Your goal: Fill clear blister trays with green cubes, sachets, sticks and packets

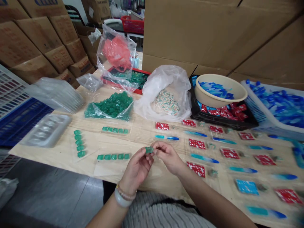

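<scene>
Pinching the small green piece (149,149) from both sides, the left hand (137,167) has its grip clamped on one end, and the right hand (169,158) has its grip closed on the other. The piece is held over the near middle of the bench (61,152), right of a near row of green pieces (114,156).

The likeliest mishap is a slip: the piece is small and only fingertips bear on it, so an uneven pull could flick it away. The right forearm (209,193) passes close to the red packets (197,144), and a low sweep might nudge one out of line. On the far right, the cream bowl (201,98) sits on the packets in a black tray (228,124); a knock to either could tip it. At the left, the clear plastic trays (47,131) lie close to the bench edge, where a bump could send them off.

As for writing, the brown cartons (28,44) at far left carry reddish print and, on an upper one, a blue mark (42,2), all too blurred to read. The red packets show white marks, but no brand can be made out.
</scene>
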`<state>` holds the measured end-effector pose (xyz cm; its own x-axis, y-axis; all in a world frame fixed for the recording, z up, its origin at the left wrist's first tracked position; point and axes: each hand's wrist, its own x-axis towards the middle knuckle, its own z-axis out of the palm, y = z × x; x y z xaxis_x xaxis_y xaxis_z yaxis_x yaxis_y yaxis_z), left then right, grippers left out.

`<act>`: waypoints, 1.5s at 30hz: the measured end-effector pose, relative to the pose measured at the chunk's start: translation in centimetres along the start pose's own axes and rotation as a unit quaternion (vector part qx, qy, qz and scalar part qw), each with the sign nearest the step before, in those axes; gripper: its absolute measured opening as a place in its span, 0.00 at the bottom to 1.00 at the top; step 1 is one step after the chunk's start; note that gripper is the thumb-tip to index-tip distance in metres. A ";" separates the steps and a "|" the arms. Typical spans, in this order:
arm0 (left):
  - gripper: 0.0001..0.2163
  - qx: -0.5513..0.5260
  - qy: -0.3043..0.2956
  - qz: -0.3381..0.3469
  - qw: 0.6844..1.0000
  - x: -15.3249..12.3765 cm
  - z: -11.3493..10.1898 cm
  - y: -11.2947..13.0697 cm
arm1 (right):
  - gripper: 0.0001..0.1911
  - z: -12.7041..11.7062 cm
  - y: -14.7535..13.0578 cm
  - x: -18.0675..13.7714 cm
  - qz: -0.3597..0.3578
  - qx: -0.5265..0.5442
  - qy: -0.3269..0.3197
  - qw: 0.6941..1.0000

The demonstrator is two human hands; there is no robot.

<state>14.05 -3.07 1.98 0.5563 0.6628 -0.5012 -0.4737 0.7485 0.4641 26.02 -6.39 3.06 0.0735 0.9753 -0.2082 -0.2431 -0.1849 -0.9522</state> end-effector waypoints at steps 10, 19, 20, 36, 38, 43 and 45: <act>0.11 0.545 0.020 0.208 0.812 0.5 0.3 1.4 | 0.07 0.0 -1.2 -1.0 -0.128 -0.412 0.030 0.901; 0.04 0.468 0.038 0.126 0.874 0.3 0.5 1.4 | 0.03 -1.5 -0.3 -1.4 -0.047 -0.214 0.044 0.975; 0.03 0.437 0.030 0.099 0.893 0.1 0.6 1.5 | 0.05 -1.8 -0.2 -1.5 -0.037 -0.186 0.045 0.981; 0.10 0.562 -0.048 0.129 0.816 -0.7 -0.1 1.0 | 0.05 -4.0 -0.7 -2.6 -0.185 -0.370 -0.017 0.910; 0.10 0.682 -0.038 0.205 0.701 -0.8 -1.2 0.8 | 0.06 -4.7 0.4 -2.5 -0.185 -0.441 -0.030 0.878; 0.09 0.841 -0.079 0.224 0.486 -0.5 -3.0 -0.7 | 0.06 -4.8 3.4 -1.9 -0.168 -0.610 -0.104 0.767; 0.08 0.854 -0.081 0.223 0.463 -0.2 -3.2 -1.1 | 0.07 -4.5 3.9 -1.6 -0.161 -0.636 -0.119 0.745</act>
<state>12.26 -4.01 -0.77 0.7722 0.6303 -0.0805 0.5884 -0.6615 0.4649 29.31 -9.21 -1.34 -0.2809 0.9595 -0.0228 0.8750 0.2463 -0.4168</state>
